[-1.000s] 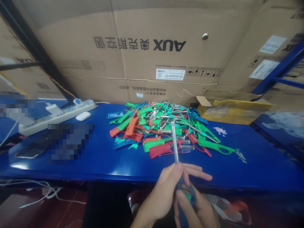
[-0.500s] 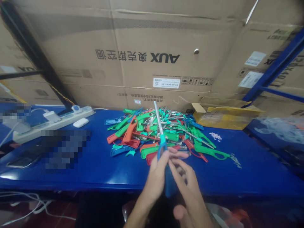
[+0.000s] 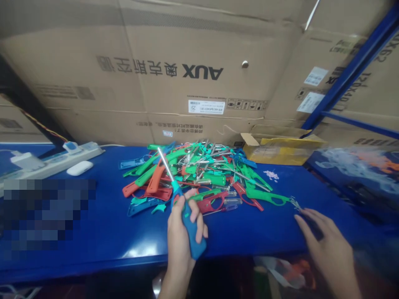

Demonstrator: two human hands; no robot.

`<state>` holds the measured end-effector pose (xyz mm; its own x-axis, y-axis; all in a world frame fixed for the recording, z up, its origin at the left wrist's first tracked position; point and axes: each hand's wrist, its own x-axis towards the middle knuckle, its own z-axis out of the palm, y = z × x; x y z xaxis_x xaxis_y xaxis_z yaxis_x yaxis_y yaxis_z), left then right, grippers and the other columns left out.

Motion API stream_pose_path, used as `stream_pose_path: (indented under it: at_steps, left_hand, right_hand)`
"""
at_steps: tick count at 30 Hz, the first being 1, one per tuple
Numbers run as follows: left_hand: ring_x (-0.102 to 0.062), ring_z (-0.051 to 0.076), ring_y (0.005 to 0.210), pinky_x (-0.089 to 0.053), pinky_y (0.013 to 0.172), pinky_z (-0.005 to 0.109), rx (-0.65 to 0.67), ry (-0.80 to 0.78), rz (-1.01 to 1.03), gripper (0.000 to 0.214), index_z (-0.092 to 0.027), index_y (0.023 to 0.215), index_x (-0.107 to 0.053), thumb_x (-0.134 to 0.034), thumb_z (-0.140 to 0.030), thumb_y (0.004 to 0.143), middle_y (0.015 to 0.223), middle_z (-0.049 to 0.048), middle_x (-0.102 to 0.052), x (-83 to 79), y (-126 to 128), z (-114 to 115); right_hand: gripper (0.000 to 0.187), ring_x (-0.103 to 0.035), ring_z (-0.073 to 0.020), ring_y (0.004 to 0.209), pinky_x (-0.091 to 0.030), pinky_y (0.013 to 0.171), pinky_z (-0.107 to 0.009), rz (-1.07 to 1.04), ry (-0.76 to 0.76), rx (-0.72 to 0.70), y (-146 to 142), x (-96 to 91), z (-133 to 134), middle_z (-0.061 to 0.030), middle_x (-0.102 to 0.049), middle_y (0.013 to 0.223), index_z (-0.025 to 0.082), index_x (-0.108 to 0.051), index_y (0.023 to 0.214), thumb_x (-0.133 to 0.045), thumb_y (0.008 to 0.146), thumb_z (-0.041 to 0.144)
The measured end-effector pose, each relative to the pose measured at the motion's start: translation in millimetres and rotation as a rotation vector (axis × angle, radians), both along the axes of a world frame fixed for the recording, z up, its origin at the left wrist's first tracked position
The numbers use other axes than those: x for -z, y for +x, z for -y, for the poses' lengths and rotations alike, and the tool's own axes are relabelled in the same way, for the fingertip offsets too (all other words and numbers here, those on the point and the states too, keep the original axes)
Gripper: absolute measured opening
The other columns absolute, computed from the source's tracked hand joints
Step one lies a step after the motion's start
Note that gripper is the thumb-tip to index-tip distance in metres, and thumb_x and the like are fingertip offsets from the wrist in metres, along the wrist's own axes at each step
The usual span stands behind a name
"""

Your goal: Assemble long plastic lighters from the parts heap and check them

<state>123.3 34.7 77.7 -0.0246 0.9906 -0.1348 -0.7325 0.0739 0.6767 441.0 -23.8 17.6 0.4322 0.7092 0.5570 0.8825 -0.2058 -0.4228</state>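
My left hand [image 3: 183,228] is wrapped round the handle of a blue long-necked lighter [image 3: 193,238]. Its silver tube points up and to the left, with a teal collar where tube meets handle. Out at the right, my right hand [image 3: 326,245] reaches down to a small heap of thin metal pieces [image 3: 294,202], perhaps pins or springs. Thumb and forefinger are slightly apart at the edge of that heap. In front of both hands lies a large pile of lighter parts [image 3: 199,166]: green, red, orange and blue handle shells, metal tubes and teal bits.
A yellow-brown carton [image 3: 280,149] stands behind the pile, near some small pale pink pieces [image 3: 271,175]. On the left are a white power strip [image 3: 84,153] and a white case [image 3: 80,167]. Large cardboard [image 3: 174,99] walls the back; a blue metal post [image 3: 349,70] slants at right.
My right hand has left the lighter and moved right to the thin metal pieces. My left hand keeps the lighter, now tilted further left. The view has shifted to the right.
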Motion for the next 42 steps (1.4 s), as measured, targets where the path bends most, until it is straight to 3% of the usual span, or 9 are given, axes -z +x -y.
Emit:
stream_pose_path:
  at_steps: [3, 6, 13, 18, 23, 33, 42]
  left_hand:
    - [-0.040, 0.006, 0.031, -0.049, 0.040, 0.024, -0.026, -0.043, -0.078, 0.045, -0.015, 0.124, -0.060, -0.059, -0.050, 0.096, 0.060, -0.0102, -0.047, -2.6, 0, -1]
    - [-0.040, 0.006, 0.033, -0.050, 0.041, 0.025, -0.068, -0.041, -0.102, 0.053, -0.013, 0.126, -0.059, -0.058, -0.057, 0.097, 0.061, -0.0099, -0.046, -1.7, 0, -1]
    - [-0.040, 0.006, 0.038, -0.045, 0.042, 0.024, -0.048, 0.018, -0.012, 0.059, -0.017, 0.115, -0.061, -0.043, -0.070, 0.097, 0.068, -0.0064, -0.046, 2.7, 0, -2]
    - [-0.045, 0.008, 0.042, -0.045, 0.045, 0.024, 0.031, 0.050, 0.031, 0.053, -0.018, 0.114, -0.060, -0.038, -0.065, 0.102, 0.074, -0.0038, -0.048, 1.5, -3, -2]
    - [-0.042, 0.007, 0.040, -0.044, 0.043, 0.025, 0.133, 0.052, 0.023, 0.052, -0.017, 0.112, -0.060, -0.031, -0.059, 0.105, 0.074, -0.0040, -0.047, 1.0, -4, -2]
    - [-0.038, 0.005, 0.038, -0.043, 0.041, 0.023, 0.146, 0.028, 0.019, 0.050, -0.017, 0.113, -0.060, -0.035, -0.060, 0.104, 0.074, -0.0047, -0.046, -1.0, -2, -1]
    - [-0.039, 0.005, 0.037, -0.043, 0.039, 0.023, 0.175, 0.022, 0.012, 0.053, -0.018, 0.111, -0.061, -0.034, -0.063, 0.103, 0.072, -0.0048, -0.047, 1.3, -2, -2]
  right_hand:
    - [0.078, -0.071, -0.0295, 0.084, -0.054, 0.073, -0.042, -0.027, -0.019, 0.070, 26, -4.9, -7, -0.0131, -0.074, 0.106, 0.020, -0.079, 0.092, -0.040, 0.084, 0.087]
    - [0.075, -0.068, -0.0249, 0.072, -0.052, 0.068, -0.039, -0.058, -0.044, 0.054, 39, -9.0, -14, -0.0115, -0.074, 0.100, 0.022, -0.081, 0.087, -0.045, 0.079, 0.087]
    - [0.066, -0.070, -0.0305, 0.087, -0.053, 0.074, -0.042, -0.235, -0.070, 0.087, 38, -14.2, -9, -0.0080, -0.076, 0.104, 0.026, -0.079, 0.082, -0.052, 0.071, 0.085]
    - [0.065, -0.070, -0.0306, 0.084, -0.053, 0.069, -0.042, -0.234, -0.120, 0.055, 40, -14.4, -11, -0.0071, -0.076, 0.104, 0.028, -0.080, 0.076, -0.053, 0.066, 0.087]
    - [0.059, -0.070, -0.0308, 0.090, -0.051, 0.074, -0.042, -0.185, -0.193, -0.004, 49, -12.0, -21, -0.0067, -0.074, 0.107, 0.028, -0.076, 0.078, -0.051, 0.071, 0.081]
    - [0.054, -0.069, -0.0325, 0.090, -0.050, 0.073, -0.043, -0.254, -0.303, 0.008, 58, -23.9, -36, -0.0094, -0.073, 0.111, 0.027, -0.076, 0.075, -0.061, 0.060, 0.077]
    - [0.048, -0.066, -0.0390, 0.111, -0.047, 0.102, -0.051, -0.336, -0.298, -0.060, 54, -30.6, -45, -0.0152, -0.069, 0.113, 0.023, -0.073, 0.068, -0.060, 0.056, 0.068]
